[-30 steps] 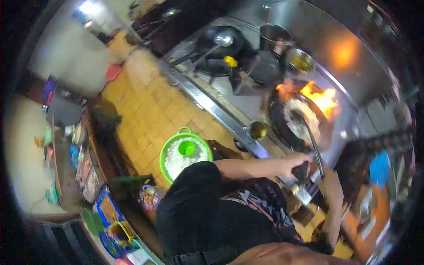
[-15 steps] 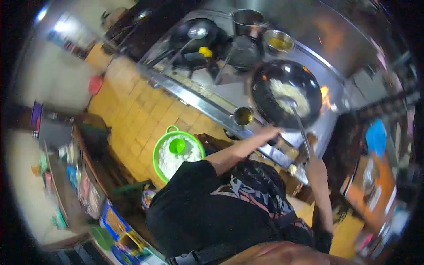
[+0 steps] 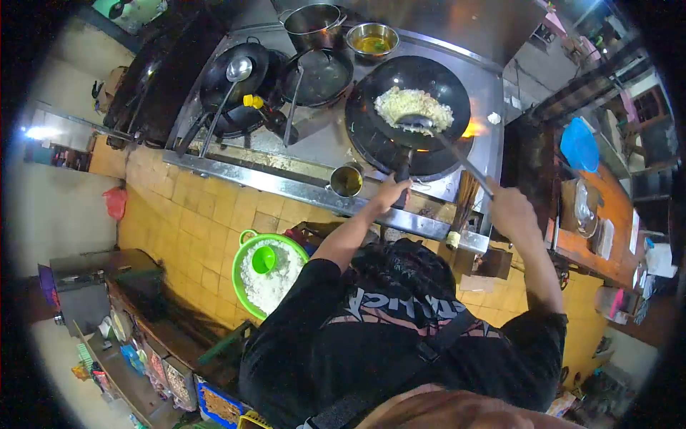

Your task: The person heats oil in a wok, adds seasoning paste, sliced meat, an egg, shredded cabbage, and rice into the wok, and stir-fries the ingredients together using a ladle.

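My left hand (image 3: 390, 194) is closed around the handle of a black wok (image 3: 446, 86), on the near side of the pan. Pale fried rice (image 3: 404, 105) lies heaped in the wok. My right hand (image 3: 511, 213) grips the long metal handle of a ladle (image 3: 457, 152), and the bowl of the ladle rests against the near edge of the rice. Orange flame (image 3: 474, 129) shows beside the wok on its right. A small metal pot (image 3: 346, 181) with dark yellow liquid stands left of my left hand, apart from it.
On the stove's left are a second wok (image 3: 214, 86) with a ladle (image 3: 239, 69), a dark pan (image 3: 325, 82) and a yellow-capped bottle (image 3: 275, 121). A deep pot (image 3: 311, 20) and a steel bowl (image 3: 373, 43) stand behind. Below is a green basin (image 3: 239, 279) of white rice.
The wok was tilted and further right; it now sits flatter over the burner. Rice has shifted toward its far side. The whole view has turned and become sharper.
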{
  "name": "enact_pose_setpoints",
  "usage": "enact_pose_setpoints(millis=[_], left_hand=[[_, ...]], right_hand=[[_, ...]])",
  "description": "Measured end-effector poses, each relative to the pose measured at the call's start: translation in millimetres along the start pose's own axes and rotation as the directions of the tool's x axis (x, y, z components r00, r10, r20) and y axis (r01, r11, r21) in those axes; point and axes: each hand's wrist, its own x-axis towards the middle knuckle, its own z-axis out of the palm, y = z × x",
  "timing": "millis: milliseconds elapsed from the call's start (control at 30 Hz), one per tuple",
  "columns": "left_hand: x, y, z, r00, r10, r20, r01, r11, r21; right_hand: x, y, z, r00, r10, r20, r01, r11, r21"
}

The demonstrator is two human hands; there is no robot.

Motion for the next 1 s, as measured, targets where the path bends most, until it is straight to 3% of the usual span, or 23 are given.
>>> enact_pose_setpoints(millis=[67, 133, 200, 233, 333, 400, 467, 533, 567, 633, 767, 833, 867, 933, 967, 1000], left_hand=[[9, -4, -1, 0.998, -0.022, 0.064, 0.022, 1.000, -0.011], [21, -9, -4, 0.997, 0.023, 0.077, -0.027, 0.999, 0.045], [19, -15, -5, 0.984, 0.166, -0.070, -0.137, 0.941, 0.309], [13, -23, -6, 0.987, 0.148, -0.067, -0.121, 0.945, 0.304], [20, -14, -6, 0.998, -0.061, 0.016, 0.060, 0.997, 0.050], [19, -13, -6, 0.998, -0.051, 0.045, 0.049, 0.998, 0.040], [19, -19, -8, 0.995, -0.026, 0.099, 0.033, 0.996, -0.077], [17, -14, -7, 0.997, -0.026, 0.074, 0.027, 0.999, -0.022], [15, -10, -6, 0.999, -0.019, 0.044, 0.018, 0.999, 0.033], [5, -10, -4, 0.998, -0.046, 0.048, 0.046, 0.999, -0.004], [10, -6, -5, 0.996, -0.062, 0.060, 0.064, 0.998, -0.027], [17, -11, -7, 0.996, -0.064, 0.053, 0.067, 0.997, -0.043], [16, -18, -10, 0.997, -0.035, 0.075, 0.039, 0.998, -0.057], [23, -9, -11, 0.994, 0.030, 0.101, -0.023, 0.997, -0.068], [20, -3, -9, 0.995, 0.029, 0.093, -0.028, 0.999, -0.017], [10, -5, -7, 0.996, 0.005, 0.087, -0.008, 0.999, 0.039]], right_hand=[[33, -12, 31, 0.992, -0.075, 0.102, 0.085, 0.992, -0.093], [63, -44, 66, 0.991, 0.129, 0.044, -0.129, 0.992, 0.013], [95, -49, 101, 1.000, 0.019, 0.010, -0.020, 0.994, 0.109], [92, -55, 96, 0.999, 0.027, 0.026, -0.030, 0.994, 0.107], [92, -63, 38, 0.998, -0.053, 0.043, 0.054, 0.998, -0.014], [77, -61, 5, 0.943, -0.308, 0.129, 0.325, 0.934, -0.149], [116, -61, 18, 0.924, -0.359, 0.132, 0.377, 0.913, -0.155], [125, -76, 10, 0.900, -0.434, 0.045, 0.431, 0.868, -0.245], [125, -80, 0, 0.901, -0.431, 0.048, 0.429, 0.870, -0.243], [113, -89, -39, 0.860, -0.394, 0.326, 0.480, 0.841, -0.251], [141, -75, -3, 0.927, -0.312, 0.208, 0.360, 0.896, -0.260], [143, -76, 14, 0.905, -0.425, 0.021, 0.417, 0.874, -0.251], [139, -68, 22, 0.905, -0.424, 0.037, 0.420, 0.873, -0.247], [103, -81, -18, 0.926, -0.302, 0.228, 0.349, 0.913, -0.210], [97, -84, -17, 0.956, -0.199, 0.215, 0.254, 0.930, -0.266], [111, -75, 11, 0.955, -0.197, 0.222, 0.253, 0.931, -0.264]])
